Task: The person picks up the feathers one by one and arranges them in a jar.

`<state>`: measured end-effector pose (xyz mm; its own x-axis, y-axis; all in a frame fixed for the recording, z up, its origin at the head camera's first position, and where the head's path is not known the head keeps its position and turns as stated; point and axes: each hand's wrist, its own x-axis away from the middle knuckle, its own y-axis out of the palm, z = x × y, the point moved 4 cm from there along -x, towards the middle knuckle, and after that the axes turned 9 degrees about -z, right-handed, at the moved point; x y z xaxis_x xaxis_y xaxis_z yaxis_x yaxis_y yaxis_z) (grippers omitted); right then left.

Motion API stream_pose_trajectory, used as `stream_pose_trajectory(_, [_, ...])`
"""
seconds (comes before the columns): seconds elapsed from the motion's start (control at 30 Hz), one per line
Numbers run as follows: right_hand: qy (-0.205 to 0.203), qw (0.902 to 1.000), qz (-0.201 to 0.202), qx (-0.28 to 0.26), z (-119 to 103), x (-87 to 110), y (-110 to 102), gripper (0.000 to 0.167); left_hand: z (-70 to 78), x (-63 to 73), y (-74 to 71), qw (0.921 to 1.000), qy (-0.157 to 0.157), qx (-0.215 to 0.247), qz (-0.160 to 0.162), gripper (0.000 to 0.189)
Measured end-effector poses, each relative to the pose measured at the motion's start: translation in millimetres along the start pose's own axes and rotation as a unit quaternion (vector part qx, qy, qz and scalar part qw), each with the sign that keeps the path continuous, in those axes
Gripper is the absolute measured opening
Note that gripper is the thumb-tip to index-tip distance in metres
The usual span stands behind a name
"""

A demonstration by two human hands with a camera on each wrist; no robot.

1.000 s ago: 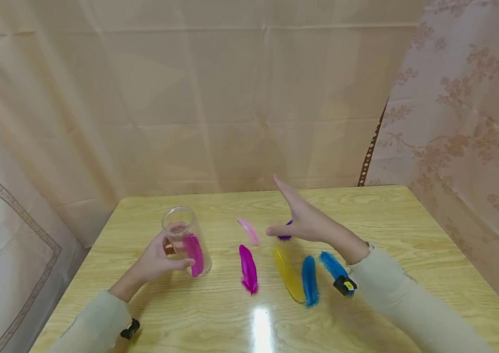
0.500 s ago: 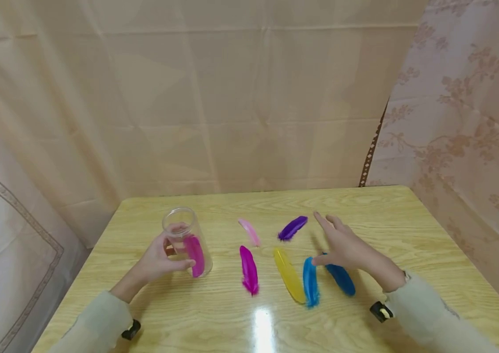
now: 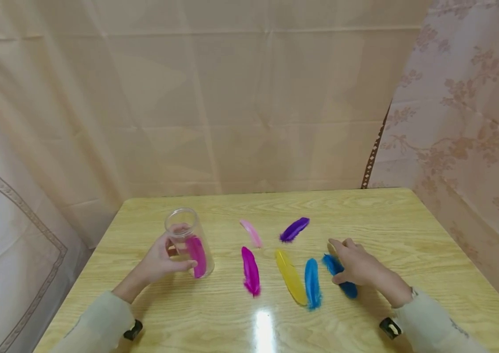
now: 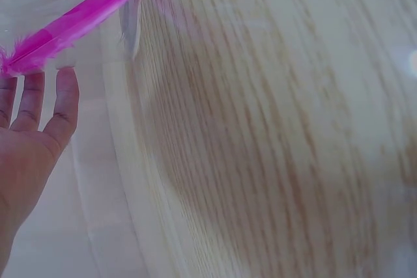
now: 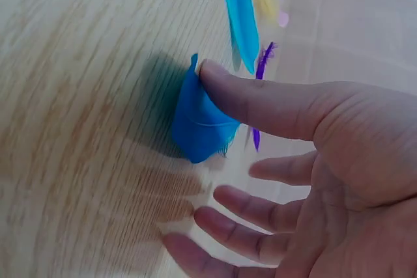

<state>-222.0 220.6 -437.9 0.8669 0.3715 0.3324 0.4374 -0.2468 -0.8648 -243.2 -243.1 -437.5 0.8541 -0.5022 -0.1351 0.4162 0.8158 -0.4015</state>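
My left hand (image 3: 161,262) grips a clear cylindrical jar (image 3: 182,214), thumb on the near side and fingers around the far side. Inside the jar stands a magenta feather (image 3: 197,256), which the left wrist view shows near my fingertips. At the right, my right hand (image 3: 361,267) is over a dark blue feather (image 3: 346,289) lying on the table. In the right wrist view the thumb (image 5: 260,103) overlaps that blue feather (image 5: 202,125), while the other fingers are spread apart from it. Whether the thumb touches it, I cannot tell.
Several feathers lie on the wooden table (image 3: 178,318): a pale pink one (image 3: 251,233), a magenta one (image 3: 250,270), a yellow one (image 3: 291,277), a lighter blue one (image 3: 313,283) and a purple one (image 3: 295,229). Cloth (image 3: 249,98) hangs behind the table.
My right hand has moved right and down from above the purple feather to the dark blue feather. My left hand keeps holding the jar in place.
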Motion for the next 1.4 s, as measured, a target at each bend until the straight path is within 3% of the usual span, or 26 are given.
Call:
stream_pose_trajectory(0.43, [-0.008, 0.9994, -0.026, -0.023, 6.0, -8.8, 1.2, 0.064, 2.1, -0.1, 1.2, 1.0, -0.003, 0.006, -0.001, 0.08])
stream_pose_trajectory(0.8, [0.027, 0.9932, -0.043, -0.104, 12.3, -15.1, 4.9, 0.042, 2.5, 0.1, 1.8, 1.0, -0.007, 0.001, 0.002, 0.081])
stream_pose_trajectory(1.13, [-0.001, 0.9916, -0.051, -0.119, 9.4, -12.1, 5.4, 0.022, 2.3, 0.6, 1.3, 0.9999, -0.012, 0.0, 0.004, 0.081])
stream_pose_trajectory(1.4, [-0.036, 0.9895, -0.046, -0.132, 13.1, -12.6, 7.7, 0.028, 3.0, 0.3, 1.6, 0.9998, -0.016, -0.005, 0.004, 0.081])
